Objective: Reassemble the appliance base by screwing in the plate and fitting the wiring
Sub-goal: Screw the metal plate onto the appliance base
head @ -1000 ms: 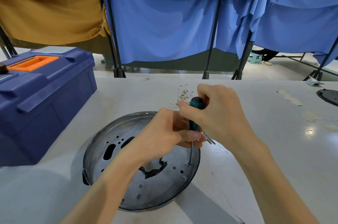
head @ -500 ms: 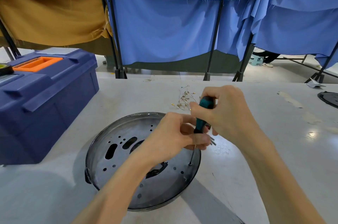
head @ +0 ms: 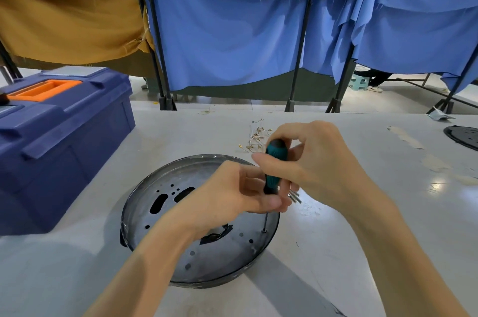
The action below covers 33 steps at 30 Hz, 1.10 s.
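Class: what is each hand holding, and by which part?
The right hand grips the screwdriver by its handle's top; the left hand pinches the handle's lower end.

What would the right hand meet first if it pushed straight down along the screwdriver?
Likely the left hand, pinching the screwdriver just below it; beyond that, the plate.

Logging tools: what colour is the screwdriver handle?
The screwdriver handle is teal with a black cap; head view.

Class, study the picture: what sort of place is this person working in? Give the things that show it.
Probably a partitioned repair workshop: a blue toolbox sits on the white worktable, a screwdriver bears on a round metal plate, and blue cloth screens hang behind.
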### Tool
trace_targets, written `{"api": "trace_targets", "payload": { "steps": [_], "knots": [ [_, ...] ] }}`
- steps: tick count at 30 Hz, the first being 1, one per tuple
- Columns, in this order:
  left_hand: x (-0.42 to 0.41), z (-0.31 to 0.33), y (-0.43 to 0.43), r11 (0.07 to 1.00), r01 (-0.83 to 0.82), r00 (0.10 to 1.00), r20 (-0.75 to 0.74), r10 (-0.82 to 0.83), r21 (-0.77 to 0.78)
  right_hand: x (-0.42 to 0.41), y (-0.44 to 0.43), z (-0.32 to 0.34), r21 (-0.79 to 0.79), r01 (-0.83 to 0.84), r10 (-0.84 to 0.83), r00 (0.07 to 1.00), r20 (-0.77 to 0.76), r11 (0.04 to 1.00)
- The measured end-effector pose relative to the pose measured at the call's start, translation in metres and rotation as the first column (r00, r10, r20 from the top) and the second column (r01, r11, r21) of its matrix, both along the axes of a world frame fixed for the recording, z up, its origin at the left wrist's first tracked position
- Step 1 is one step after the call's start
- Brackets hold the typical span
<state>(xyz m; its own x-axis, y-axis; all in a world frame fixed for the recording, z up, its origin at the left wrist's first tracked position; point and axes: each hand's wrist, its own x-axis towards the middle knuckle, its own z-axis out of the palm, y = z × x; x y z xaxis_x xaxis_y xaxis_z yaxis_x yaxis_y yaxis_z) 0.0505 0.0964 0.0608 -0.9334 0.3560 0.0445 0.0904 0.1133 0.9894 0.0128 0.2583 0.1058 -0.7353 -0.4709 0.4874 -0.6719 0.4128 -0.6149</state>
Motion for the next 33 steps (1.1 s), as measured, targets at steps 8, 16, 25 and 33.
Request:
{"api": "trace_targets", "payload": {
  "steps": [8, 16, 25, 33],
  "knots": [
    [0.000, 0.000, 0.002, 0.996, -0.081, 0.997, -0.002, 0.081, -0.039, 0.011, -0.025, -0.012, 0.194, 0.469, -0.365, 0.838, -0.406, 0.862],
    [0.004, 0.000, -0.009, 1.000, -0.019, 0.999, 0.039, 0.020, -0.006, 0.004, -0.011, 0.000, 0.059, -0.068, 0.073, 0.995, -0.070, 0.996],
    [-0.003, -0.004, 0.002, 0.994, -0.109, 0.993, -0.037, 0.108, -0.019, 0.007, -0.032, -0.009, 0.209, 0.483, -0.411, 0.857, -0.311, 0.850],
    [-0.004, 0.001, -0.010, 0.997, 0.066, 0.998, 0.008, -0.066, -0.047, 0.008, -0.008, 0.007, 0.187, 0.029, -0.012, 0.996, -0.089, 0.982]
  ]
}}
